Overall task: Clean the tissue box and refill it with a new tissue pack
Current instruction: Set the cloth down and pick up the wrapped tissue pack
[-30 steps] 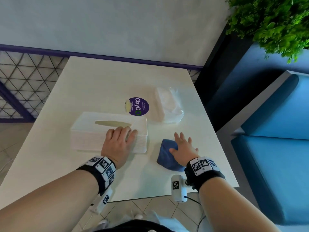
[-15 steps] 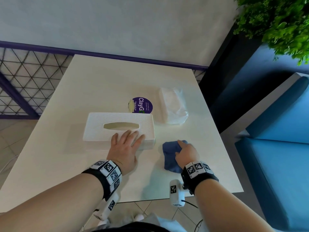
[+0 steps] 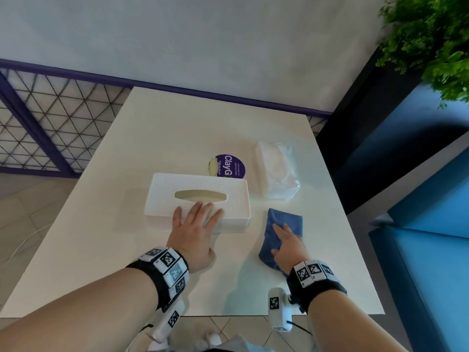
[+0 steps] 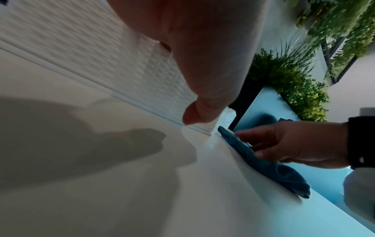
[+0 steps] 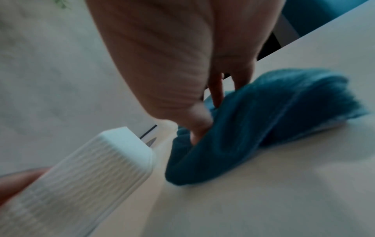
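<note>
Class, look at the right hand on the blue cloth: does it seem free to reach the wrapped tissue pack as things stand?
Probably yes. The right hand rests on the blue cloth, and the tissue pack lies just beyond it with only bare table between. The tissue box sits off to the left.

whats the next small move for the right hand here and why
Probably gather the blue cloth and lift it onto the tissue box. The right hand already lies on the cloth, which is still on the table beside the box, while the left hand rests on the box's near edge. The tissue pack lies unopened behind, so wiping likely comes first.
</note>
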